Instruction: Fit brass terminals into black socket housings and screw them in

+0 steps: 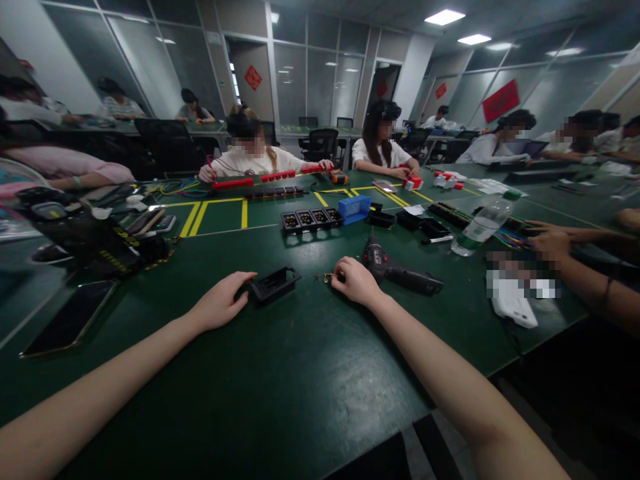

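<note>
A black rectangular plastic box (274, 287), open on top, lies on the green table in front of me. My left hand (225, 301) is at its left end, index fingertip against the corner and the thumb apart below. To the right of the box, my right hand (357, 281) has its fingers curled down together over small brass-coloured parts (327, 278) on the table. What lies under those fingertips is partly hidden. Just behind the right hand, a black cordless drill (407, 275) rests on its side.
Beyond the box stand a row of black housings (311, 220) and a blue bin (355, 209). A plastic bottle (483, 227) and a white device (513, 300) are at right. A phone (70, 317) and a black bag (107, 243) lie left. Co-workers sit around the table.
</note>
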{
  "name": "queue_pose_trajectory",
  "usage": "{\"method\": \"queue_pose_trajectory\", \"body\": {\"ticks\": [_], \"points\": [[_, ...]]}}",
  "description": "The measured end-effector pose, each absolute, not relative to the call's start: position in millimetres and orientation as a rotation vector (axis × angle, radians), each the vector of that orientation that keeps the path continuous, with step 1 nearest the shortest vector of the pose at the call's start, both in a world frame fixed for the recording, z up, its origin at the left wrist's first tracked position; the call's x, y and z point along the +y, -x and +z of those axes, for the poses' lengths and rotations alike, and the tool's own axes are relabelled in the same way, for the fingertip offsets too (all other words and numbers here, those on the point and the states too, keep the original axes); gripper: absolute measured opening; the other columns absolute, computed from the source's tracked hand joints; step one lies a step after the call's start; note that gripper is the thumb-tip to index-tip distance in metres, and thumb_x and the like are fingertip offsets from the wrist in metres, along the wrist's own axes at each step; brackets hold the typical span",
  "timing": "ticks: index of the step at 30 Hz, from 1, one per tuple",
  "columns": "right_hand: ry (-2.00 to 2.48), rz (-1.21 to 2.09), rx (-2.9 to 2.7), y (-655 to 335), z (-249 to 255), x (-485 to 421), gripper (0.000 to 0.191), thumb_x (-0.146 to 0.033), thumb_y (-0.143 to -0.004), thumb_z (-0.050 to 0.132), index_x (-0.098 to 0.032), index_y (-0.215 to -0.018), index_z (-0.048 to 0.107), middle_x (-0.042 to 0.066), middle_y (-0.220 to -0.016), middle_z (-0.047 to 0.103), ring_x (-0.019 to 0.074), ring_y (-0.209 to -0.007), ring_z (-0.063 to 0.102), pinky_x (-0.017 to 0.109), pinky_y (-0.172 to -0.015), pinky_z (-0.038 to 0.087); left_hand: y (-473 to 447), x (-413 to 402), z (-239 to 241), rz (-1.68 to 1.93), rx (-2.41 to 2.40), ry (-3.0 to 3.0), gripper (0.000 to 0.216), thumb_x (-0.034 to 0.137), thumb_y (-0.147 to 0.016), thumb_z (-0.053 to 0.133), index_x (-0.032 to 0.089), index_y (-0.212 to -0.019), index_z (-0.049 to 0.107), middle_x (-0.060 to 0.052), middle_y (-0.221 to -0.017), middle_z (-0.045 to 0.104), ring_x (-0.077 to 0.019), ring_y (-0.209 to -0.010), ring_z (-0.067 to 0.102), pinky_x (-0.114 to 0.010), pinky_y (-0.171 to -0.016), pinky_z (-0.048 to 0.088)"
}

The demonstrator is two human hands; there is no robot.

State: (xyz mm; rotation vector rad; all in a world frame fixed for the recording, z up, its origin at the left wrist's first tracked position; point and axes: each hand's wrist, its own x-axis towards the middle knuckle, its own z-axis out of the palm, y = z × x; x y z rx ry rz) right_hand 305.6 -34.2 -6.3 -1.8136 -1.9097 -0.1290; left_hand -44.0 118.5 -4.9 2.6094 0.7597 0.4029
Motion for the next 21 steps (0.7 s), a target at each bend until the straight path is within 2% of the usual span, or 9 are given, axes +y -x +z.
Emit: {"method": "queue_pose_trajectory", "body": {"ticks": [10,21], "points": [[1.807,-0.146,-1.893,-306.7,-7.4,-34.0,0.006,-0.021,-0.088,0.061,-0.02,-0.083,0.059,0.007,-0.093,0.062,0.0207,-0.088,0.059,0.033,-0.083,0.049,44.6,119.5,-5.7,0.382,0.773,-2.602,0.048,0.033,-0.095,0.048,0.021,-0.141,0.047,-0.011,-0.135,0.058,-0.0289,-0.124,0.057,-0.049,-0.102,0.052],[1.797,-0.162,-1.853,-304.9,-5.9,-36.2,0.009,-0.017,-0.082,0.06,-0.021,-0.086,0.053,0.006,-0.094,0.059,0.0213,-0.089,0.057,0.032,-0.082,0.047,43.5,116.7,-1.6,0.372,0.782,-2.604,0.049,0.034,-0.093,0.048,0.022,-0.141,0.046,-0.011,-0.135,0.059,-0.0301,-0.123,0.058,-0.049,-0.101,0.052]]}}
